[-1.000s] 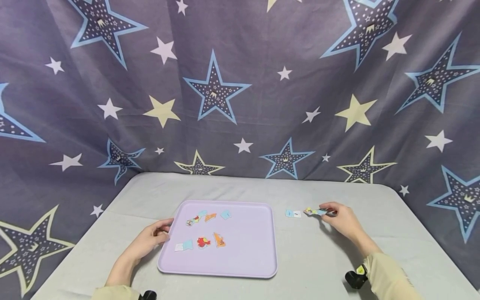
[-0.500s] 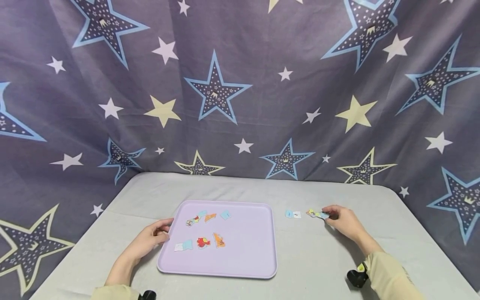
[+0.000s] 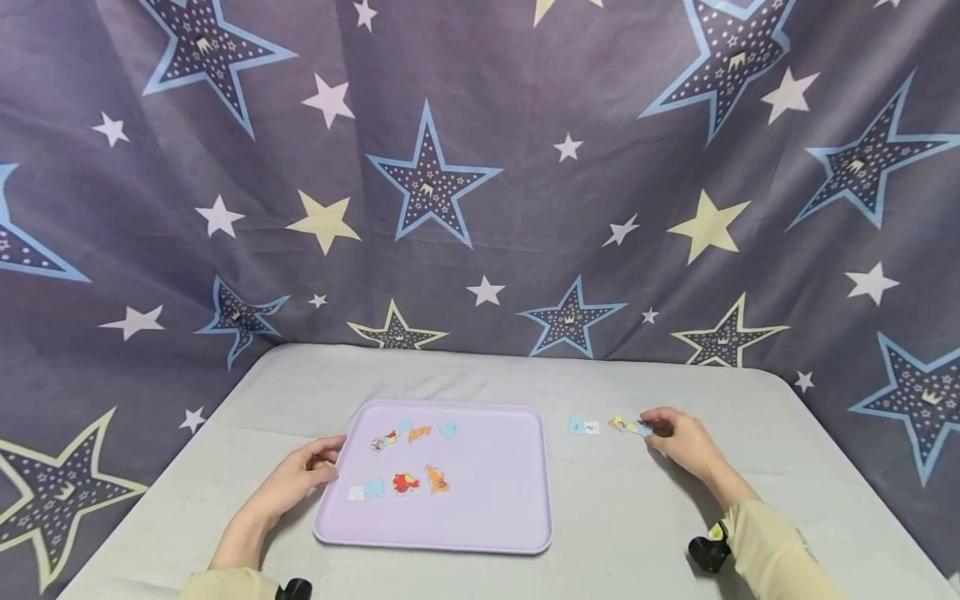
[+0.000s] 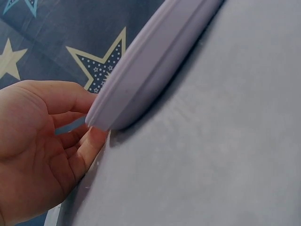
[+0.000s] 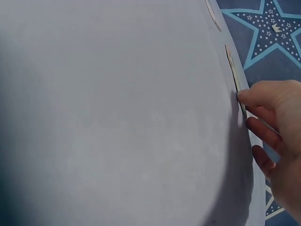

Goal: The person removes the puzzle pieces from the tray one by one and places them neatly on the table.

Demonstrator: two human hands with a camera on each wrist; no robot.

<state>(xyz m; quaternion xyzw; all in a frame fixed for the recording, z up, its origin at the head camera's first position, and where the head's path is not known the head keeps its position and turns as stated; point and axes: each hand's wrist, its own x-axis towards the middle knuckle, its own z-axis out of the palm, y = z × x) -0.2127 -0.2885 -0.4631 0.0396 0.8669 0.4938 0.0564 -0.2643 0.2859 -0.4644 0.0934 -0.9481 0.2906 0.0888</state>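
Working with two bare hands at a light grey table (image 3: 622,517), facing a dark star-printed curtain (image 3: 450,275). Holding the left edge of a pale purple tray (image 3: 487,521) in the left hand (image 3: 296,479), setting the thumb against the rim and bending the fingers at the outer side; leaving the exact reach of the fingertips beneath the edge hard to tell. Pinching a flat yellow-and-blue piece (image 3: 622,425) by its right end between thumb and curled fingers of the right hand (image 3: 686,446), to the right of the tray and well apart from it. Showing this piece nearly edge-on in the right wrist view, close to the table, and leaving contact with the surface impossible to tell. Having a blue-and-white piece (image 3: 583,427) lying on the table between tray and pinched piece, touching neither. Displaying two rows within the tray: at the far side, a multicoloured piece (image 3: 386,440), a small orange piece (image 3: 419,434) and a light blue piece (image 3: 449,428); nearer, a white-and-blue piece (image 3: 367,489), a red piece (image 3: 406,483) and a larger orange piece (image 3: 437,478). Wearing beige sleeves (image 3: 776,550) on both arms.
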